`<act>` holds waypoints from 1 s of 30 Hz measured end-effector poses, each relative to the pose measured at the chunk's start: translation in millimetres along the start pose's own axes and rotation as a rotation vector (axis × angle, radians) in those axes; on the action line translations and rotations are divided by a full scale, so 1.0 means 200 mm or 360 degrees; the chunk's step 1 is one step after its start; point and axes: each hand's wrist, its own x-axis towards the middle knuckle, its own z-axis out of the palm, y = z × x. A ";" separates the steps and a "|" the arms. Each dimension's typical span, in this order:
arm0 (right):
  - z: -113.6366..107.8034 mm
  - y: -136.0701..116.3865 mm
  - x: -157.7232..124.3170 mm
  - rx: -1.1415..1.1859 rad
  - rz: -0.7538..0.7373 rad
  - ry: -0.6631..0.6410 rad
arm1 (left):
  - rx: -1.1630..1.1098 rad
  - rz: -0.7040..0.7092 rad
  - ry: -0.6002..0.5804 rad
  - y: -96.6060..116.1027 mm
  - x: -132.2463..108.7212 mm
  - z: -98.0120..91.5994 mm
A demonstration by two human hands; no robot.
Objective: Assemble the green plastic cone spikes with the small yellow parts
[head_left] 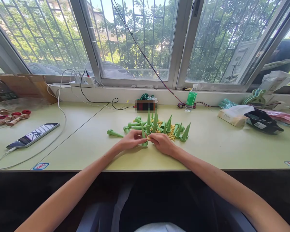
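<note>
Near the front middle of the table, my left hand [131,140] is closed around a green plant watering spike [144,138], held upright with its tip up. Against its near side, my right hand [163,143] pinches a small yellow plastic piece [149,138], mostly covered by the fingers. Both hands almost meet. Just beyond them lies a pile of small yellow pieces [171,135] among several more green spikes [169,124], some standing on their wide ends, others lying down. One loose spike [114,132] rests to the left of the pile.
A phone [33,135] on a white cable lies at the left, near red and wooden pieces [11,117]. Behind the pile is a small device with a blurred display [146,105]. A bottle [190,98] stands by the windowsill; a tissue box [232,116] and black packet [263,121] sit right.
</note>
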 end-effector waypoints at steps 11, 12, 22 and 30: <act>0.00 0.00 -0.01 -0.0129 -0.0017 -0.0104 | 0.0068 0.0088 -0.0028 0.01 0.00 0.01; 0.00 0.00 -0.01 -0.0126 -0.0003 -0.0103 | 0.0073 0.0083 -0.0023 0.01 0.00 0.01; 0.01 -0.02 0.01 0.0022 0.0068 0.0042 | -0.0022 0.0026 0.0045 0.00 0.01 0.00; 0.00 -0.02 0.01 0.0143 0.0073 0.0115 | 0.0002 0.0023 0.0048 -0.01 0.01 0.00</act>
